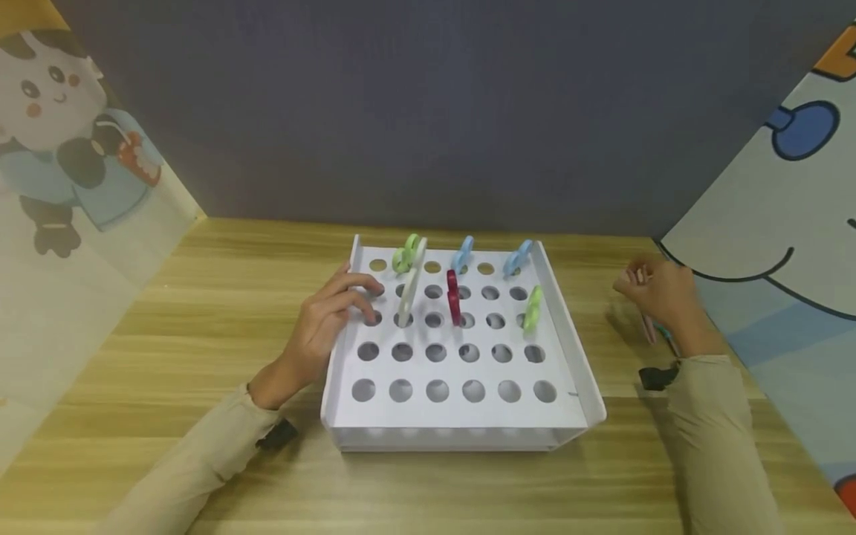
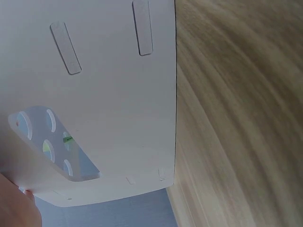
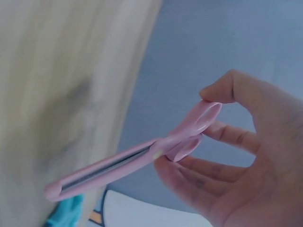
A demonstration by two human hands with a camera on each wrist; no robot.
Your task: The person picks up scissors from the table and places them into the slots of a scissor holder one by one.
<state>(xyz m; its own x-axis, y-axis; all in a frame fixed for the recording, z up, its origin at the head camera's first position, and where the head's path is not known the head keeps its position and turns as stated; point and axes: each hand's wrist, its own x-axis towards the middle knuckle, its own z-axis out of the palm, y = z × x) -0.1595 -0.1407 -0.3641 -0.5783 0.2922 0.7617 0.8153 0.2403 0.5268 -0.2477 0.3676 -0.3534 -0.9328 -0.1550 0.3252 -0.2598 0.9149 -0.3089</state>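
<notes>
A white rack [image 1: 461, 409] with rows of round holes stands on the table. My left hand [image 1: 314, 327] rests over its left wall, fingers loosely bent and fingertips right at the left column of holes. Pink scissors [image 3: 177, 137] hang from my right hand [image 1: 669, 293], to the right of the rack; thumb and fingers pinch their handles, with the blades angled downward. Standing in the rack are green scissors [image 1: 405, 254], white scissors [image 1: 409, 290], dark red scissors [image 1: 453, 297], light green scissors [image 1: 532, 308] and two blue pairs of scissors [image 1: 463, 253].
Below the right hand a teal object [image 3: 67, 211] shows partly, near the table's right side. Each wrist carries a dark strap piece [image 1: 658, 377]. A grey wall [image 1: 428, 111] closes the back, and printed panels [image 1: 796, 245] flank both sides. The rack's side has a cut-out opening [image 2: 90, 172].
</notes>
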